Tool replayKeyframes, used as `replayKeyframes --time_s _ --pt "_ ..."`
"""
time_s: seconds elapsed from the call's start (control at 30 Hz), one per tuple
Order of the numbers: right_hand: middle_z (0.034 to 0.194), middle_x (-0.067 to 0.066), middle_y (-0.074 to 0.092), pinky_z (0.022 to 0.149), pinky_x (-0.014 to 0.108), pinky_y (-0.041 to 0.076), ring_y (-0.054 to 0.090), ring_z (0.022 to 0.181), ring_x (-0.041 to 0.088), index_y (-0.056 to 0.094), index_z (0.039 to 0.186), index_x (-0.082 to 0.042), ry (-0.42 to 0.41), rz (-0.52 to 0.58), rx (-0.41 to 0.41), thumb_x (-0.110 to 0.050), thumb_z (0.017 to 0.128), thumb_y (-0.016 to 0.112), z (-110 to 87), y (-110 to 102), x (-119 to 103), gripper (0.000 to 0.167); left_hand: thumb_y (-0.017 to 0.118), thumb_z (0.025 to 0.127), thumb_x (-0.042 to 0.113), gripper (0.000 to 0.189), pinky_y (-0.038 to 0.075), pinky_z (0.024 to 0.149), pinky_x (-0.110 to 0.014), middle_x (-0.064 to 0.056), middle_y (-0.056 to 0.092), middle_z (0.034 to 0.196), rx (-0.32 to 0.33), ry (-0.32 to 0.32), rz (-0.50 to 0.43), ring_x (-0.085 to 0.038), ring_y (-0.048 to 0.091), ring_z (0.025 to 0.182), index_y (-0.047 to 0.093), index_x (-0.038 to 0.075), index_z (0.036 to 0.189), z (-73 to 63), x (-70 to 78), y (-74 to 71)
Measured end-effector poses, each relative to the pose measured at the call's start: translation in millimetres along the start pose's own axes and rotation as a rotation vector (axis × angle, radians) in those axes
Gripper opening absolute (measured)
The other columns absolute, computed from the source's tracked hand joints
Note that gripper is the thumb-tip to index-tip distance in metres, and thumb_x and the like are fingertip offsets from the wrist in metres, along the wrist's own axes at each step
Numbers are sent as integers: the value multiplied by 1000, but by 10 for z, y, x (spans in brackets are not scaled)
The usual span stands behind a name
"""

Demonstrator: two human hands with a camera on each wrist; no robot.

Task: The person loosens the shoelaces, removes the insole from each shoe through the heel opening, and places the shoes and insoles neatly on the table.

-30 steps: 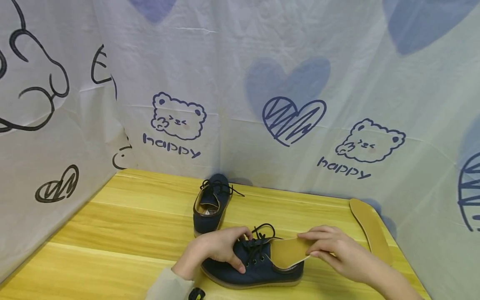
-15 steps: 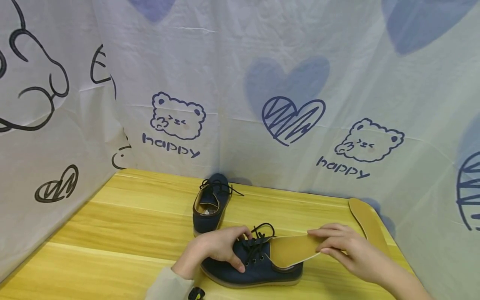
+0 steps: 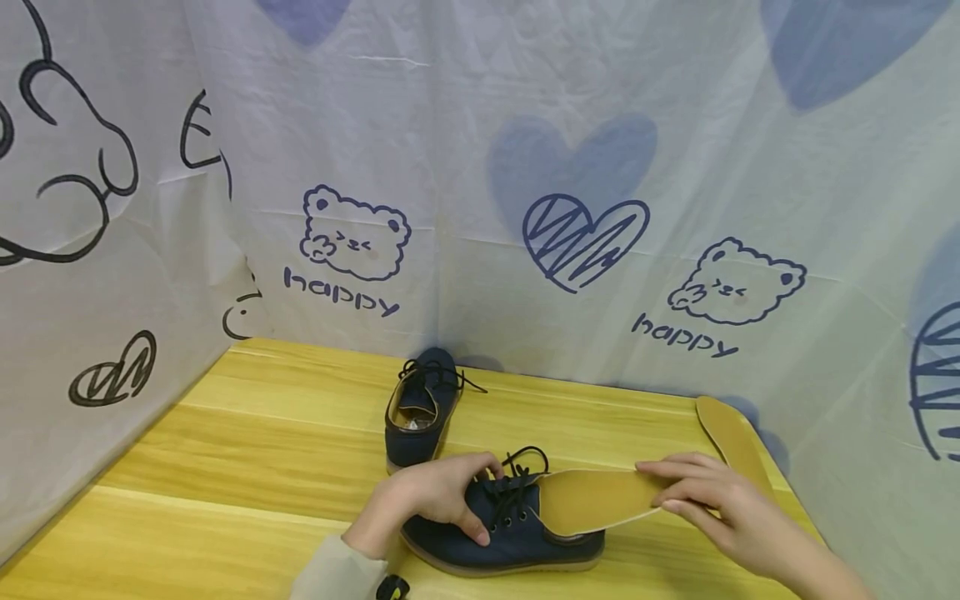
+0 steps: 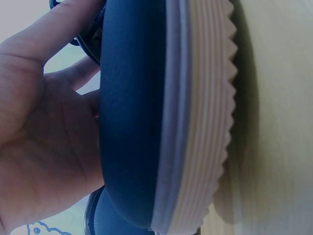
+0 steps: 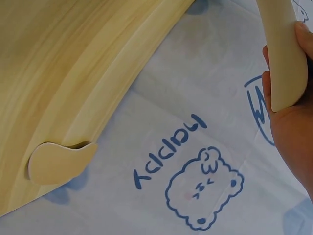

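Observation:
A dark blue lace-up shoe lies on the table, toe to the left. My left hand grips its front part, thumb on the near side and fingers over the far side; the left wrist view shows the ribbed pale sole close up. A tan insole slants out of the shoe's opening, its front part hidden inside. My right hand pinches the outer end of this insole between thumb and fingers. In the right wrist view the held insole appears at the upper right.
The matching shoe stands behind, its toe toward the back curtain. Another tan insole lies by the table's right edge, partly behind my right hand. The yellow wood-grain table meets printed cloth at the back and left.
My right hand has moved to the right with the insole, and more of it shows outside the shoe. My left hand and the shoe have stayed in place.

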State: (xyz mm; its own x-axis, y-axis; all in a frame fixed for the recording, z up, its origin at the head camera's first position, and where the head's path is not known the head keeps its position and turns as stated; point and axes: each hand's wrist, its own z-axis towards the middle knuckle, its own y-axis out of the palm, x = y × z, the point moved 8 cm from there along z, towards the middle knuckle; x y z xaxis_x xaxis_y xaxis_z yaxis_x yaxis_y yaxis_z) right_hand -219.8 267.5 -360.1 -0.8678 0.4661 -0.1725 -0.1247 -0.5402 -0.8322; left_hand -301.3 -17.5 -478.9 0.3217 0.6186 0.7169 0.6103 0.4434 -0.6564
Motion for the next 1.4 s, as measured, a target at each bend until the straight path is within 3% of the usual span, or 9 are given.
replayKeyframes --time_s 0.23,0.4,0.47,0.5,0.67,0.73,0.93,1.23,1.4 --pt "135 2 69 104 7 36 57 126 7 77 110 -29 90 0 5 12 82 78 -137 -24 50 49 95 68 55 77 53 94 -44 9 58 135 -20 80 -3 -17 59 123 52 49 131 583 -813 215" --pt "137 1 68 102 7 38 55 129 2 77 112 -29 156 25 4 11 86 75 -235 -18 78 48 95 70 50 74 52 96 -45 7 58 136 -17 64 -8 -19 58 124 53 47 131 508 -696 192" --pt "137 3 68 102 7 38 54 130 1 77 112 -28 160 46 11 13 86 74 -266 -15 68 48 95 74 43 72 51 98 -45 2 58 137 -11 44 -7 -22 58 125 54 42 133 374 -510 147" --pt "138 2 67 102 7 38 54 131 1 77 112 -28 163 49 13 13 86 74 -278 -15 63 49 95 74 44 72 51 98 -45 2 58 137 -12 47 -3 -22 58 125 54 42 133 382 -524 150" --pt "139 1 67 102 8 39 52 133 -1 77 113 -30 199 69 7 12 88 72 -325 -6 54 50 93 80 31 65 50 100 -46 -5 59 137 -7 15 12 -27 58 126 56 32 133 50 -72 24" --pt "139 2 67 102 8 40 51 133 -2 77 113 -30 210 78 6 13 88 71 -346 -4 55 50 91 82 33 63 51 99 -45 -6 59 137 -6 31 24 -27 59 125 55 32 134 5 -16 7" --pt "140 4 66 103 8 39 51 134 -1 76 115 -28 200 74 28 16 86 72 -425 -13 51 53 93 80 22 62 48 104 -48 -6 59 138 4 -23 -21 -30 57 129 58 30 131 -102 124 -25" --pt "137 9 68 106 9 36 53 133 2 77 116 -21 230 103 89 21 84 70 -600 -26 91 54 93 78 42 70 51 100 -45 -2 57 141 -21 29 45 -25 57 128 54 37 135 163 -233 70" --pt "136 9 68 105 8 36 54 132 1 77 116 -21 262 90 106 21 84 70 -665 -62 93 53 93 76 43 71 51 100 -44 0 58 139 -1 30 43 -23 58 127 54 39 134 204 -298 83"
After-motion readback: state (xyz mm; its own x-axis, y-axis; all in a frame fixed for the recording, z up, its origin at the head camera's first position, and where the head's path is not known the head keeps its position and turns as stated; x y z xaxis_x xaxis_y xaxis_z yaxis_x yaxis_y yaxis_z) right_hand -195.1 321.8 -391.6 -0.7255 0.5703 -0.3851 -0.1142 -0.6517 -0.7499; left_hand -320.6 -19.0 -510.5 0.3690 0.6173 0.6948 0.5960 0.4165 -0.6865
